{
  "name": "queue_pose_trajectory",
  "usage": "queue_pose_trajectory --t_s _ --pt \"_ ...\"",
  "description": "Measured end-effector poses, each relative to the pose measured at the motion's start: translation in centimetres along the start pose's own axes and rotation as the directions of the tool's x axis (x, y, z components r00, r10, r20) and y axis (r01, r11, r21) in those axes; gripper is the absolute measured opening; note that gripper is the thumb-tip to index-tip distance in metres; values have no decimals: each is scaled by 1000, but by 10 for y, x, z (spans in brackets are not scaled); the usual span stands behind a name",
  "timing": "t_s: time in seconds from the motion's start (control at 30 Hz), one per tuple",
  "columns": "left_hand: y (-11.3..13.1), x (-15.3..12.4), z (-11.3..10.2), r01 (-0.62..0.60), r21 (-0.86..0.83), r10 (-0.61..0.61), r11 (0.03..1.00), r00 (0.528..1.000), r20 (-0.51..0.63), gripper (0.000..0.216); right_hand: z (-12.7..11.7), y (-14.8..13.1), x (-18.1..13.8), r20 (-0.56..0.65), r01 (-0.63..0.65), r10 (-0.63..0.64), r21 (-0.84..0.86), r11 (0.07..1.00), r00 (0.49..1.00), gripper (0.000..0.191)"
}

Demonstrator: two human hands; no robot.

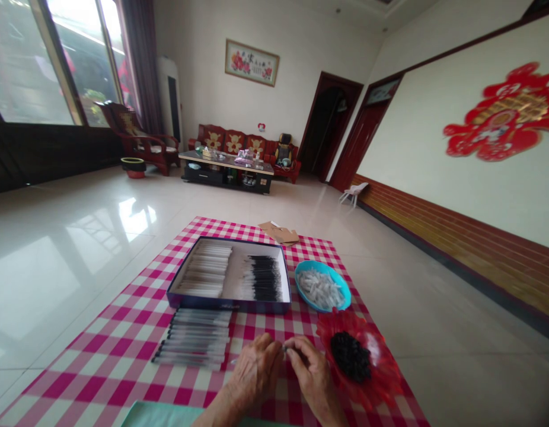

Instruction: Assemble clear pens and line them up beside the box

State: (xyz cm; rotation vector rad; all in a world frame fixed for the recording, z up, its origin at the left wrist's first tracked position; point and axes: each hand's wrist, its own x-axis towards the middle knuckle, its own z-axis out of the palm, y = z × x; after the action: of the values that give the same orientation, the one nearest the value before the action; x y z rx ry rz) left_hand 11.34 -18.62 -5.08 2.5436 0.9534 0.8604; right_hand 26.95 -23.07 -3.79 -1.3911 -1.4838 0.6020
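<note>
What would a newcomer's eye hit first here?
Probably the big red decoration on the wall at the right of the view. Nearer, the pink-and-white checked cloth stands out, with a red dish of black pieces beside the right hand and a turquoise bowl of whitish pieces beyond it.

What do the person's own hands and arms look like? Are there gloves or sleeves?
No gloves: the left hand and right hand are bare, with ordinary human fingers. No sleeve shows on the visible part of the left forearm or at the right wrist. I see no watch or bracelet either.
</note>
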Motion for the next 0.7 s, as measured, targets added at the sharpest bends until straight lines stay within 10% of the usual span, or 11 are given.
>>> queue_pose_trajectory --t_s 0.4,0.7 --pt "5 3 -9 -29 -30 29 999 1000 -3 22 -1 11 -4 12 -212 213 157 965 977 29" --pt "4 1 -3 -49 34 49 998 999 -1 21 6 -9 -1 -101 -48 30 -186 981 994 32"
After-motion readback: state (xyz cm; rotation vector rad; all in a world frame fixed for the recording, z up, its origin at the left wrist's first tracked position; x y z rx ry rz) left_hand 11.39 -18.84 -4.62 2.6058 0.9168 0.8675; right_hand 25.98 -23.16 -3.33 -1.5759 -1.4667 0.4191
